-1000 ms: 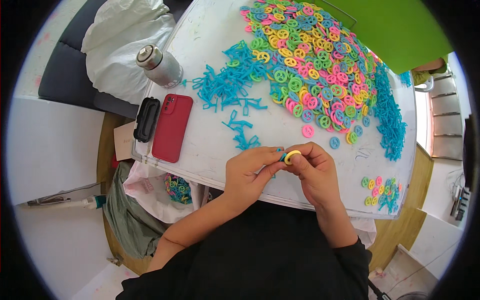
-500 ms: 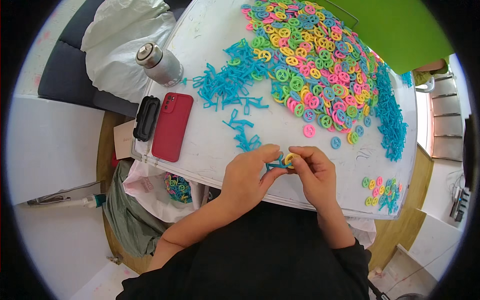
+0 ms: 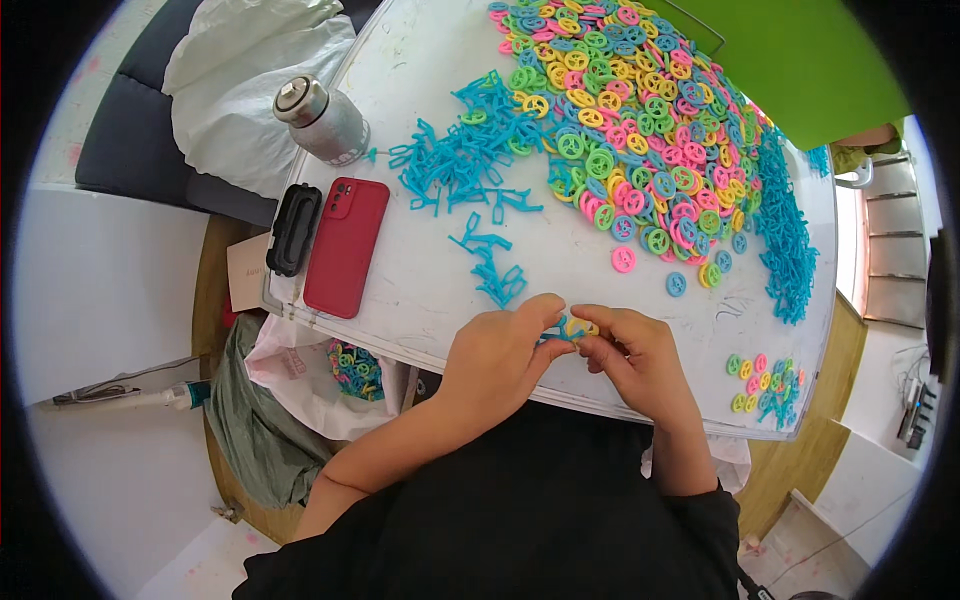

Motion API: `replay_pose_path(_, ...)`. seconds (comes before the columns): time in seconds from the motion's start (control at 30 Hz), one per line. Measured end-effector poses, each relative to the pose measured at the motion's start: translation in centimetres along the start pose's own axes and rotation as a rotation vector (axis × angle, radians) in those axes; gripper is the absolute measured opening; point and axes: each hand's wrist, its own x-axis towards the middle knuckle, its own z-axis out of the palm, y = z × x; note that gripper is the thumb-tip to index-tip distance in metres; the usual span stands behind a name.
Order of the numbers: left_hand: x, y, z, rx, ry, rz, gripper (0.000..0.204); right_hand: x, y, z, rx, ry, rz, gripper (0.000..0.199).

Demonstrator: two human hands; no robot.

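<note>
Near the table's front edge, my left hand (image 3: 502, 352) pinches a small blue plastic frame piece (image 3: 562, 333) between thumb and forefinger. Against that piece sits a yellow spoked plastic wheel (image 3: 581, 326), which the fingers of my right hand (image 3: 640, 365) hold from the other side. The two parts touch; how far they are joined is hidden by my fingertips. Just beyond my left hand lies a short trail of loose blue frame pieces (image 3: 492, 272). A pink wheel (image 3: 623, 260) and a blue wheel (image 3: 676, 285) lie beyond my right hand.
A big heap of coloured wheels (image 3: 640, 130) covers the far table, with blue pieces piled at its left (image 3: 465, 140) and right (image 3: 785, 230). A steel bottle (image 3: 325, 120), red phone (image 3: 345, 250) and black case (image 3: 295, 230) stand left. A small wheel group (image 3: 760, 380) lies right.
My right hand has turned and shifted slightly right, its fingers now reaching over the yellow wheel. The wheel has tilted against the blue frame piece. My left hand keeps its pinch.
</note>
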Motion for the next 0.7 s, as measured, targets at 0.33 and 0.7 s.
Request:
replay_pose_path(0.33,0.7,-0.5,-0.1,0.167,0.107,0.296,0.048,0.5,1.7,0.0,0.087,-0.011,-0.058,0.026)
replay_pose_path(0.7,0.6,-1.5,-1.5,-0.011,0.001,0.437,0.04,5.1,1.1,-4.0,-0.529,0.282,-0.214,0.021)
